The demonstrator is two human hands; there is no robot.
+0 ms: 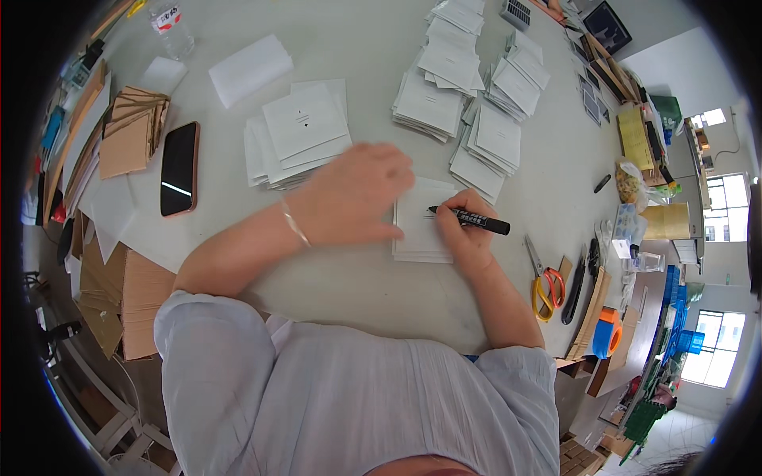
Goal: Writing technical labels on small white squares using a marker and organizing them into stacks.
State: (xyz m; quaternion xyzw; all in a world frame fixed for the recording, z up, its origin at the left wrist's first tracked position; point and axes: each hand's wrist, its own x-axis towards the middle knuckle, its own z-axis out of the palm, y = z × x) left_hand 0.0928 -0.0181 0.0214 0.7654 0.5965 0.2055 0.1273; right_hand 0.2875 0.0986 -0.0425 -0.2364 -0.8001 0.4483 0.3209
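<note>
My right hand (474,234) is closed around a black marker pen (488,224). Its tip rests at or just over a small stack of white paper squares (419,247), and the hand lies along the stack's right edge. My left hand (353,194), slightly blurred, hovers at the left edge of the same stack. Its thumb stands apart from its bent fingers, and nothing shows between them. Just beyond that hand is a looser pile of white squares (302,123), the top one bearing small dark marks.
Several piles of white squares (432,99) stand farther off. To the left lie a phone (180,169), cardboard pieces (131,131), a white block (251,70) and a clear bottle (172,32). Scissors (546,285), a black cutter (579,287) and an orange tape roll (607,333) lie right.
</note>
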